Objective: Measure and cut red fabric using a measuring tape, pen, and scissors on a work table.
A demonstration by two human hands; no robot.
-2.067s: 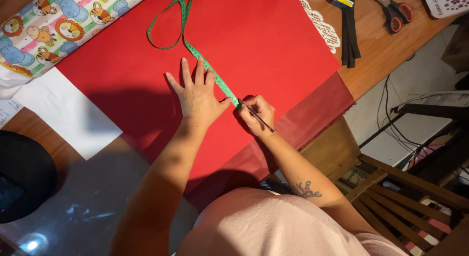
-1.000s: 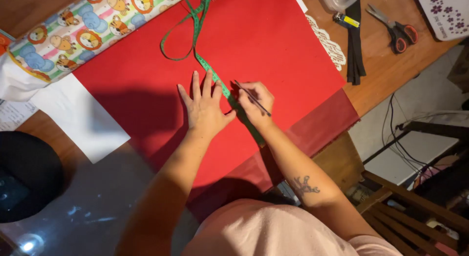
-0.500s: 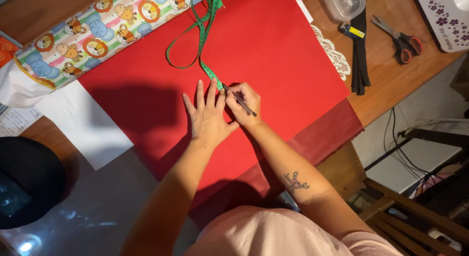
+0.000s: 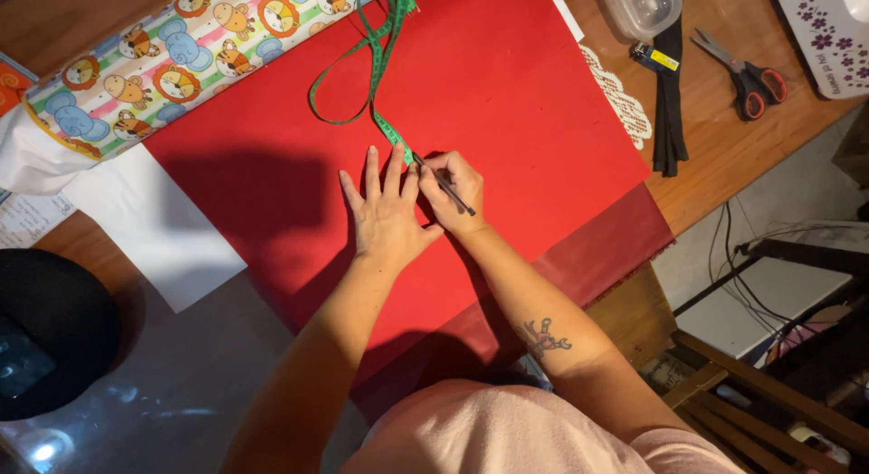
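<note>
A large red sheet (image 4: 507, 85) lies flat across the wooden table. A green measuring tape (image 4: 373, 71) loops over it and runs down under my hands. My left hand (image 4: 387, 211) rests flat on the sheet with fingers spread, pressing on the tape's lower end. Right beside it, my right hand (image 4: 457, 191) grips a dark pencil (image 4: 445, 186) whose tip touches the sheet next to the tape.
A roll of cartoon-animal fabric (image 4: 181, 53) lies at the back left, white paper (image 4: 149, 225) beside the sheet. Scissors (image 4: 747, 76), a black strap (image 4: 670, 94), a clear plastic tub (image 4: 644, 5) and white lace (image 4: 620, 98) sit right. A black round object (image 4: 50, 338) is at left.
Both hands have slid further up the red sheet along the tape, staying side by side. The pencil stays gripped in my right hand throughout.
</note>
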